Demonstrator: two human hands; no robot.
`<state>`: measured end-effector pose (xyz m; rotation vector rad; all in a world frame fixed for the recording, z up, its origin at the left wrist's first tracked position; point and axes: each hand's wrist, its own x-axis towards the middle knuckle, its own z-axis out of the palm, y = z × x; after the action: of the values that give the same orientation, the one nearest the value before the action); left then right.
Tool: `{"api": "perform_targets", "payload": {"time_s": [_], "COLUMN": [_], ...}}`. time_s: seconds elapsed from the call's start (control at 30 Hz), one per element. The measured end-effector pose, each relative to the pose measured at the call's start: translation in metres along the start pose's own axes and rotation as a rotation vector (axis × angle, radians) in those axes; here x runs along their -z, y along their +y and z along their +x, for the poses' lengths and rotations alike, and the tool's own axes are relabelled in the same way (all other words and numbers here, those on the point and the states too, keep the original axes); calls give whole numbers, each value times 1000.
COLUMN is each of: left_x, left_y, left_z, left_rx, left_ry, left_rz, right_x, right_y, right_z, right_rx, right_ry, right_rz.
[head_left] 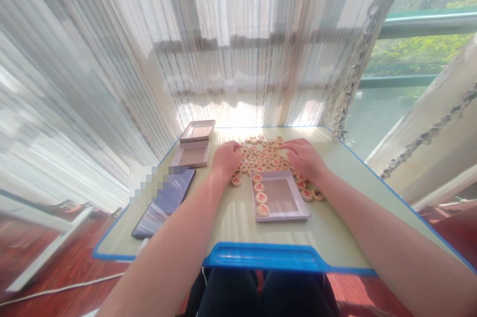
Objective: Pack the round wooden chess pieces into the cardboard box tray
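Left grip [226,158] curled, hold unclear; right grip [303,157] flat, open on chess pieces [261,155].
Centre frame, just above tray [294,216] on desk [231,227].

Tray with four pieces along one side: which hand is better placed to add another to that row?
Probably the left hand: it touches the pile beside the tray's left edge, where the row lies.

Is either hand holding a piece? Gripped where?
Cannot tell. The left hand curls over the chess pieces at the pile's left edge, the right hand rests fingers on its right side; any grip is hidden.
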<state>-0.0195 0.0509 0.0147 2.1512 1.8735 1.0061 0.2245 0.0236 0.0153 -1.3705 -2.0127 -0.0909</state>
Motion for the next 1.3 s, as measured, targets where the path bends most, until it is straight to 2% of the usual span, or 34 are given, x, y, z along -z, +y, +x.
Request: {"api": "perform_targets", "payload": {"time_s": [0.13, 0.23, 0.3, 0.33, 0.4, 0.47, 0.57, 0.67, 0.87, 1.07, 1.3], "left_x": [2, 5, 6, 6, 7, 7, 6, 5, 2, 2, 7], "left_y": [-4, -4, -3, -2, -3, -7, -17, -23, -19, -20, -18], "left_z": [1, 1, 1, 1, 2, 4, 8, 9, 9, 9, 8], "left_rx": [65, 103, 110, 109, 108, 144, 237, 266, 176, 150, 122], "left_ry": [34, 49, 48, 48, 49, 44, 29, 21, -29, -47, -6], "left_rz": [23, 0, -2, -1, 0, 1, -11, -2, 76, 92, 83], "right_x": [9, 12, 11, 9, 3, -4, -13, -19, -23, -19, -11], "right_y": [-5, -1, 6, 9, 17, 23, 30, 35, 35, 32, 30], "right_z": [1, 16, 32, 39, 51, 56, 52, 45, 41, 40, 35], "right_rx": [-72, -101, -19, 16, 47, 38, -29, -52, -5, 15, -165], "right_ry": [84, -65, -195, -212, -196, -121, -80, -162, -226, -312, -320], "right_rz": [-10, -18, -70, -106, -147, -121, 8, 55, -40, -127, -8]}}
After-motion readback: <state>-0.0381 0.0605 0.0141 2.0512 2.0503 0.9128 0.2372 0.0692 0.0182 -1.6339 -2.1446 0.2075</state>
